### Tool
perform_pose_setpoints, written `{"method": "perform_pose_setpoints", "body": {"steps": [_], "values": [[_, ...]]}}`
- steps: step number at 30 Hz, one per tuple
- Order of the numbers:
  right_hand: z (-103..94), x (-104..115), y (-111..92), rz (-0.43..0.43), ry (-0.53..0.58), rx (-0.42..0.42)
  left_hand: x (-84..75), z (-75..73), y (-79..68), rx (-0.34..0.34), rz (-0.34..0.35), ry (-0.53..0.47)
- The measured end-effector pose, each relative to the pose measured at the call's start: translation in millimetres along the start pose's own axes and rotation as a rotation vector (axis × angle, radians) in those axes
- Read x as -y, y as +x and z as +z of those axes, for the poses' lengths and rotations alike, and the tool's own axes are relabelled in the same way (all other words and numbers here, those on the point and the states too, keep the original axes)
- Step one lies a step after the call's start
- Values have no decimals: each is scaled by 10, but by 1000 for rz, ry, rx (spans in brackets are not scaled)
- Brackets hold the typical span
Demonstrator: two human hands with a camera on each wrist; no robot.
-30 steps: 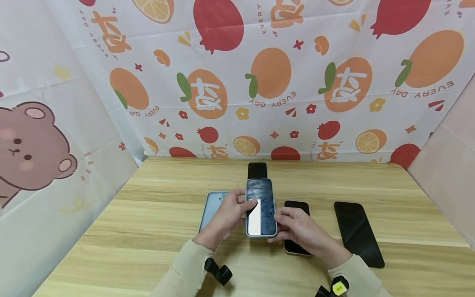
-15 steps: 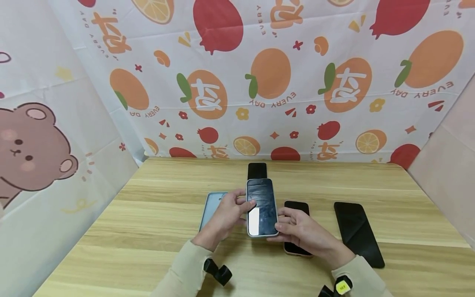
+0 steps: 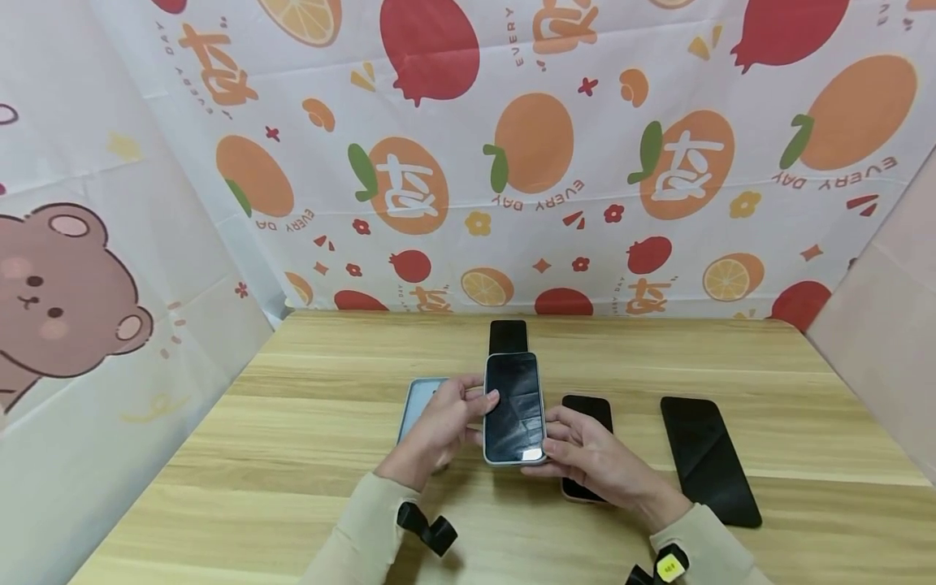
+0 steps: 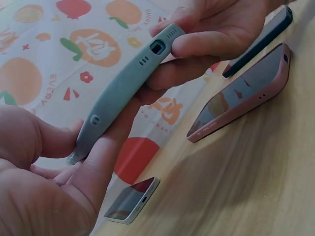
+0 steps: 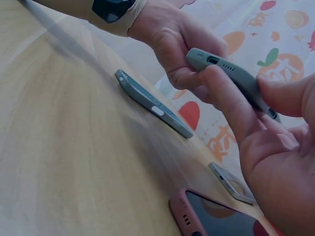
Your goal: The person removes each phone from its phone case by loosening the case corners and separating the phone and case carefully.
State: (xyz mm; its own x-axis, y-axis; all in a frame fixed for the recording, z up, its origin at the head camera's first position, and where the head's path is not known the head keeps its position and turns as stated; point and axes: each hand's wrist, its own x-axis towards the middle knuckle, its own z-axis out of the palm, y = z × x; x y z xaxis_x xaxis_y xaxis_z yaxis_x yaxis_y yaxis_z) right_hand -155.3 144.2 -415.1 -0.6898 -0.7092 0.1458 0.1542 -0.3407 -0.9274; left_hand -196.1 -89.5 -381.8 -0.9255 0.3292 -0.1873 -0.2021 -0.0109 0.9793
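Left hand (image 3: 446,414) and right hand (image 3: 603,455) are pinching the cased phone (image 3: 513,410); its screen glare (image 3: 531,454) is shrinking, suggesting slight tilting

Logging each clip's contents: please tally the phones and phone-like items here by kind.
Phones, screen showing: 4 (held phone, far phone, pink-edged phone, rightmost phone)
Light-blue case, partly hidden, can't tell whether it contains a phone: 1
Total: 5
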Motion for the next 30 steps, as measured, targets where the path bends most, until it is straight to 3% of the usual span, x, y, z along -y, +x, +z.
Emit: {"method": "perform_pose_setpoints", "body": {"steps": [10, 21, 30], "values": [[36, -38, -7, -37, -29, -40, -41, -29, -24, 61, -8, -46], [36, -66, -3, -104, 26, 6, -56, -28, -33, 113, -29, -141], [48, 29, -2, -40, -34, -42, -51, -16, -36, 108, -23, -117]]}}
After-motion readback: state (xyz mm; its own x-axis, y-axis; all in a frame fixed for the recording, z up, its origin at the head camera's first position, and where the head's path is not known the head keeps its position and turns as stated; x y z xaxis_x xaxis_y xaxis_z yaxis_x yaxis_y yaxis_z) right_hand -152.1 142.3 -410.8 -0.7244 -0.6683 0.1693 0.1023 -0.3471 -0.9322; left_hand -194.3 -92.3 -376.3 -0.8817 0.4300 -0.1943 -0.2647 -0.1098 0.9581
